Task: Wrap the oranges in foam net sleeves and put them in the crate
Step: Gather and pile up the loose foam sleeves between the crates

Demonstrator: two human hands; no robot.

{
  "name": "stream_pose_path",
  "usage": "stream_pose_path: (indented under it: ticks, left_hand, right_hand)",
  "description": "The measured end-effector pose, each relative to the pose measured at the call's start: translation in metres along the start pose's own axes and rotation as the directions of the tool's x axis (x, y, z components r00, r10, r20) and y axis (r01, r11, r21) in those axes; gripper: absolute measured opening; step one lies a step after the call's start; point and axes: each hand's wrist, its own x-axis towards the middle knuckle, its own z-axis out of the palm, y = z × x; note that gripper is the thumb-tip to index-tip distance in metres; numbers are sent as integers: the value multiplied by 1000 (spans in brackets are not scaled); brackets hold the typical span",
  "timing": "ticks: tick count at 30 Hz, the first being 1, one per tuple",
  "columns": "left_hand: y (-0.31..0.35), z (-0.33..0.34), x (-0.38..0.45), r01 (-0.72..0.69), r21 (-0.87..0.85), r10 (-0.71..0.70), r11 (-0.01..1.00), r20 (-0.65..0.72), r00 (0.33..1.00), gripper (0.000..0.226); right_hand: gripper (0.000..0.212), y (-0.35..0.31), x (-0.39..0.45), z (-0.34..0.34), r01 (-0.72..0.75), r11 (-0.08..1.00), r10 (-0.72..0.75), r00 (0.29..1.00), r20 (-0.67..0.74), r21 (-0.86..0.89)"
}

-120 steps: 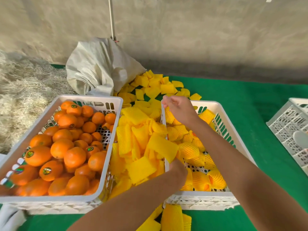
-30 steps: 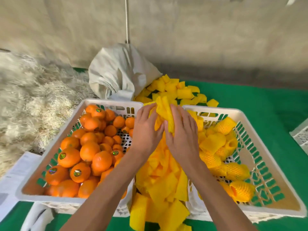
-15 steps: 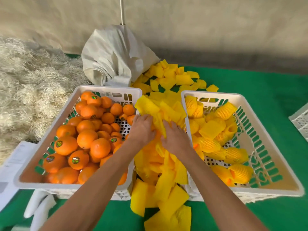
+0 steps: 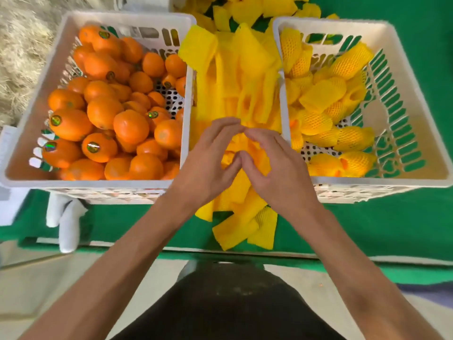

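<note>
While the oranges (image 4: 103,106) sit in their crate (image 4: 24,133), both hands, the left hand (image 4: 208,160) and the right hand (image 4: 279,168), pinch one yellow sleeve (image 4: 255,155).

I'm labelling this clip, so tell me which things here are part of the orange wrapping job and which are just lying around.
Part of the job:
left hand and right hand, together holding a foam sleeve
bare oranges
sleeve pile
wrapped oranges
right crate

Lying about:
straw
white glove
</note>
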Motion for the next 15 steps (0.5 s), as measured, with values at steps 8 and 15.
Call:
stream_pose_path:
  ticks: [8, 15]
  left_hand:
    - [-62, 80, -102, 55, 490, -332, 870, 500, 800, 116]
    - [-84, 110, -123, -19, 542, -333, 840, 542, 772, 136]
  right_hand:
    - [94, 66, -113, 61, 7, 924, 230, 788, 571, -382]
    - [113, 94, -138, 93, -52, 910, 328, 696, 638, -410]
